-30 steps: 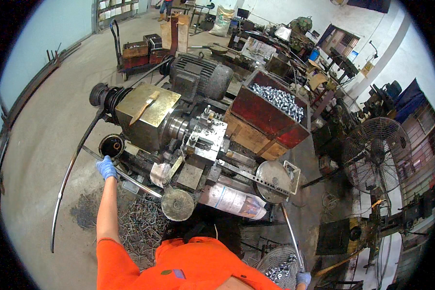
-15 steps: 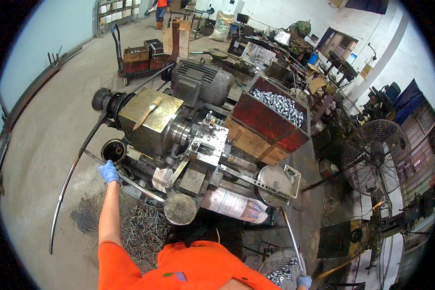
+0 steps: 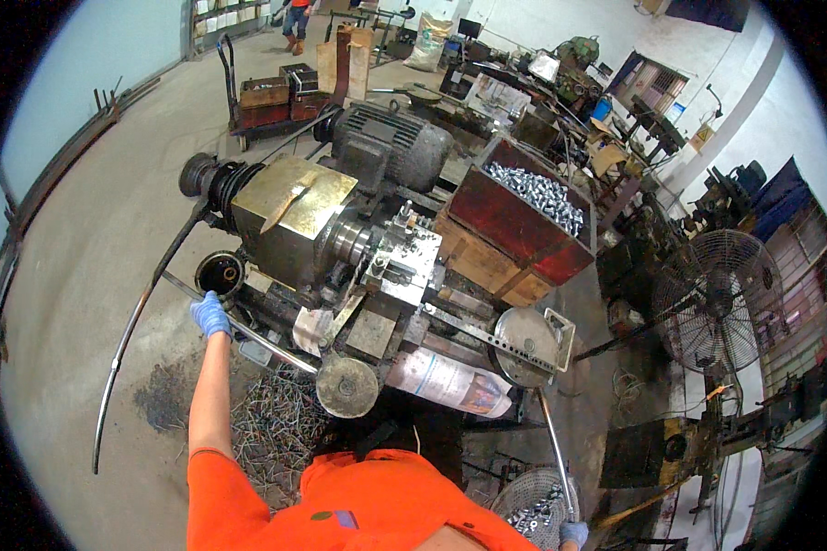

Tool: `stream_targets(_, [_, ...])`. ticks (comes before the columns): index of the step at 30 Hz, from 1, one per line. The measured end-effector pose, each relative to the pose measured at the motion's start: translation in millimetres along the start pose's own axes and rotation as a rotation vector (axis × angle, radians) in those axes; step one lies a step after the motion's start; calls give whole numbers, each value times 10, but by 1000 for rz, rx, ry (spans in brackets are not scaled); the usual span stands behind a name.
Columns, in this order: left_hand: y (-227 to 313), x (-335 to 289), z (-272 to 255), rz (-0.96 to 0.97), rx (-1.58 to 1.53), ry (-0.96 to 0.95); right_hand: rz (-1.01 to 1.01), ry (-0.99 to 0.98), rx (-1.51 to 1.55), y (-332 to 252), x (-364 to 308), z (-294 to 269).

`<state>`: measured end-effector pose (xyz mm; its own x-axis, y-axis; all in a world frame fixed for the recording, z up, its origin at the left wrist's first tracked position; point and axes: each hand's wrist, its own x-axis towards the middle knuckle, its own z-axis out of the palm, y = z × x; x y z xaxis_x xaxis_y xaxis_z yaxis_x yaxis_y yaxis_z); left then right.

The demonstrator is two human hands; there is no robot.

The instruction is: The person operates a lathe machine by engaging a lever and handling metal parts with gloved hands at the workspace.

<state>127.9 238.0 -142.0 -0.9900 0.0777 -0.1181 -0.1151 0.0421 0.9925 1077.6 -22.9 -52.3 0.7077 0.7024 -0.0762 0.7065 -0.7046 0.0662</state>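
Far off, a person in blue trousers point(image 3: 297, 20) is farther left now. Near left, the blue-gloved left hand point(image 3: 211, 315) bends its fingers over a shiny silver metal bar point(image 3: 268, 345); near right, the blue-gloved right hand point(image 3: 574, 533) is at a long silver metal handle point(image 3: 556, 444), its fingers too small to tell.

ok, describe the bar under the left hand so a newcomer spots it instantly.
Find the machine with the brass-coloured cover; at its near left sits an open round pot. Just below the pot, a silver bar slopes right and down toward a grey disc. Unlike the longer curved rod further left, it's straight and has the blue-gloved left hand closed around it.
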Motion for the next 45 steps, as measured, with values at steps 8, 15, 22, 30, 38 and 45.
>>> stream_targets(8, [-73,40,-40,70,52,70,-101,37,11,-42,84,110])
stream_targets(15, [76,-67,-70,65,97,52,-129,83,3,-509,108,82])
stream_targets(22, [547,-491,-21,78,234,80,-178,135,0,-944,117,107])
stream_targets(30, [582,-505,-114,18,155,84,-287,171,-3,-1441,215,67])
stream_targets(38, [412,-387,-106,67,194,117,-379,198,2,-1850,260,48])
stream_targets(45, [121,-156,-64,-12,94,52,-443,218,-4,-2138,306,33])
